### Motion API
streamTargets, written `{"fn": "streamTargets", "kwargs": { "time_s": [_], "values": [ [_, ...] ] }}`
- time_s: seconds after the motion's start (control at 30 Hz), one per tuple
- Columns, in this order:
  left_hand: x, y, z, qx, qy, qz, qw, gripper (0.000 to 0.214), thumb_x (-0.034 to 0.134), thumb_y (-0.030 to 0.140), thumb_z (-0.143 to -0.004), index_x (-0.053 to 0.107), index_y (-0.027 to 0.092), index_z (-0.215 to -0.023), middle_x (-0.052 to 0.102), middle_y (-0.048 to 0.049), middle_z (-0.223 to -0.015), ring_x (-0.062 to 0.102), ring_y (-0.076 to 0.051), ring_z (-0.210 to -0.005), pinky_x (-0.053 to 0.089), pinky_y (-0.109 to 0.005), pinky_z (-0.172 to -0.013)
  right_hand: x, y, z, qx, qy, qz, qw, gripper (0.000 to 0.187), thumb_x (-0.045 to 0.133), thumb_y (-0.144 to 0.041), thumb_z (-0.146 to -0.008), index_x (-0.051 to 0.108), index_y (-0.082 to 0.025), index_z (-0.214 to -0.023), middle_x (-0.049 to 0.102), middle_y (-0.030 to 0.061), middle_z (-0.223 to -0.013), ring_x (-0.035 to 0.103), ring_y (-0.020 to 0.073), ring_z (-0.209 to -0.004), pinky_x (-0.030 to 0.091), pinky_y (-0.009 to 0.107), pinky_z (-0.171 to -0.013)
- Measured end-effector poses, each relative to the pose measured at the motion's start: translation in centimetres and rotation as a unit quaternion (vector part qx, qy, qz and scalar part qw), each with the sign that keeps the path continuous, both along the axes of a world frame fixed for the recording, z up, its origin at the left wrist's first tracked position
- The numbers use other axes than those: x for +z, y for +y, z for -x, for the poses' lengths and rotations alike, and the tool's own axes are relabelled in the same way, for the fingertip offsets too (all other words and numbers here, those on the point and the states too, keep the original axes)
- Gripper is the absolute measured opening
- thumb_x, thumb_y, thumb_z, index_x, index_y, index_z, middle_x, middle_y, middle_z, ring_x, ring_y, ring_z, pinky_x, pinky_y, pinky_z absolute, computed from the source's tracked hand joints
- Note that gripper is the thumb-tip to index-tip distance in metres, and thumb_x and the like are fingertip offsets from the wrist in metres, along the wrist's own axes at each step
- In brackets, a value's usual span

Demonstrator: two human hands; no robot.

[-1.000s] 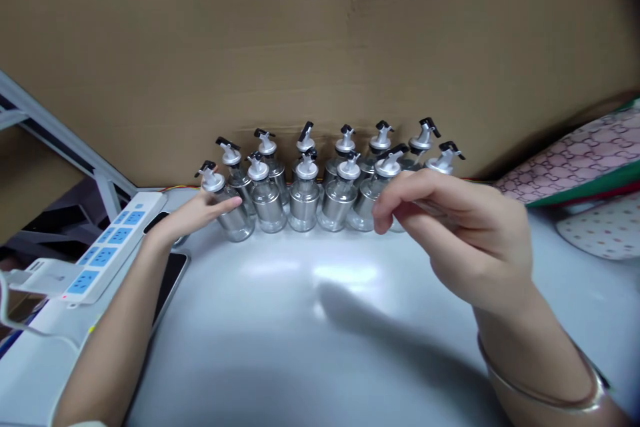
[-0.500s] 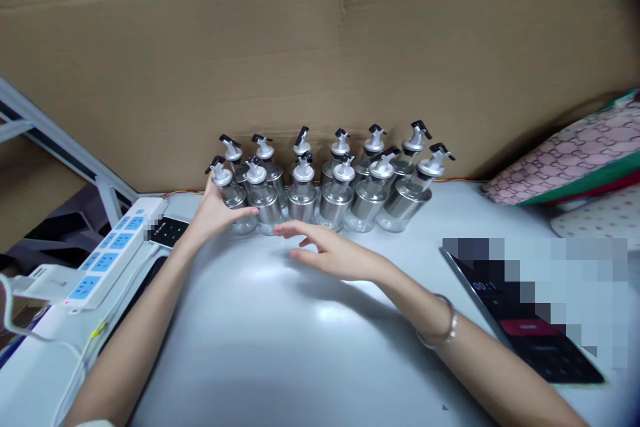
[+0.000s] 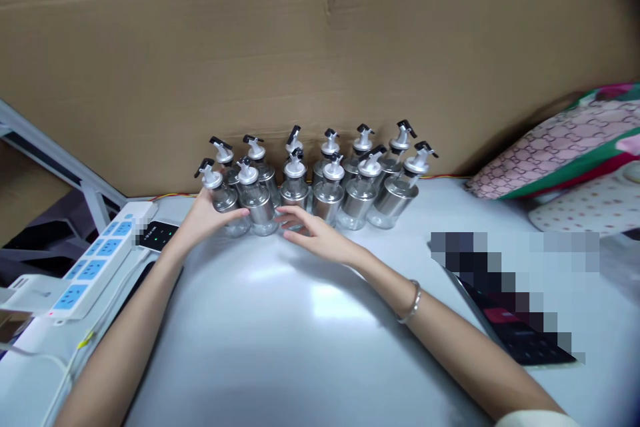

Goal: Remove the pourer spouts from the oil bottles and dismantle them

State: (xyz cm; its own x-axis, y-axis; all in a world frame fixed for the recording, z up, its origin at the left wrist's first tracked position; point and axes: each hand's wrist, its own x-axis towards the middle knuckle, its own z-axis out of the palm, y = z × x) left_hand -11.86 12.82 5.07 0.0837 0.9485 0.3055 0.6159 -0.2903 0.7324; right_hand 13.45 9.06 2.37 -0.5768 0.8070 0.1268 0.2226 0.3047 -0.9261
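Note:
Two rows of glass oil bottles with steel bands, silver pour spouts and black levers stand upright at the back of the table. My left hand (image 3: 206, 217) is round the leftmost front oil bottle (image 3: 223, 199), thumb across its lower front; its other fingers are mostly hidden on the far left side. The thumb tip reaches the second front oil bottle (image 3: 260, 207). My right hand (image 3: 315, 232), with a bracelet on the wrist, is open, fingers apart, before the third front oil bottle (image 3: 295, 192). Whether its fingertips touch glass, I cannot tell.
A cardboard wall (image 3: 320, 67) rises behind the bottles. On the left are a power strip (image 3: 97, 257) with cables and a small black device (image 3: 159, 236). A partly blurred phone (image 3: 520, 333) and a patterned pink bag (image 3: 530, 153) lie right.
The view has shifted a little, so the bottles appear slightly further left. My right hand has come closer to the front row. My left hand stays at the leftmost front oil bottle.

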Motion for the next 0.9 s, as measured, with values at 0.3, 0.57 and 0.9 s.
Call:
{"fn": "streamTargets", "kwargs": {
  "time_s": [0.3,0.57,0.9],
  "values": [
    [0.5,-0.3,0.3,-0.008,-0.059,0.07,0.996,0.08,0.08,0.044,-0.059,0.047,0.021,-0.128,0.049,-0.0134,-0.139,0.043,-0.034,-0.132,0.031,-0.049,-0.112,0.3,0.6,-1.3,0.004,-0.044,-0.018,0.999,0.031,0.053,-0.023,-0.091,0.053,-0.017,-0.121,0.066,0.0108,-0.113,0.062,0.0194,-0.105,0.049,0.041,-0.093],
    [0.6,-0.4,-0.1,0.021,-0.168,0.131,0.977,0.074,0.084,0.041,-0.052,0.054,0.017,-0.116,0.058,-0.0143,-0.127,0.05,-0.035,-0.124,0.037,-0.048,-0.106,0.6,0.8,-2.7,0.024,-0.084,-0.008,0.996,0.034,0.056,-0.023,-0.088,0.053,-0.015,-0.121,0.066,0.0119,-0.115,0.062,0.0191,-0.104,0.05,0.039,-0.092],
    [0.6,-0.4,-0.4,-0.006,-0.216,0.142,0.966,0.072,0.084,0.032,-0.051,0.056,0.02,-0.116,0.058,-0.0086,-0.128,0.047,-0.033,-0.126,0.034,-0.046,-0.107,0.1,1.5,-3.5,0.039,-0.101,0.011,0.994,0.028,0.058,-0.019,-0.085,0.058,-0.014,-0.112,0.071,0.0111,-0.104,0.068,0.0183,-0.092,0.054,0.035,-0.083]
  ]
}}
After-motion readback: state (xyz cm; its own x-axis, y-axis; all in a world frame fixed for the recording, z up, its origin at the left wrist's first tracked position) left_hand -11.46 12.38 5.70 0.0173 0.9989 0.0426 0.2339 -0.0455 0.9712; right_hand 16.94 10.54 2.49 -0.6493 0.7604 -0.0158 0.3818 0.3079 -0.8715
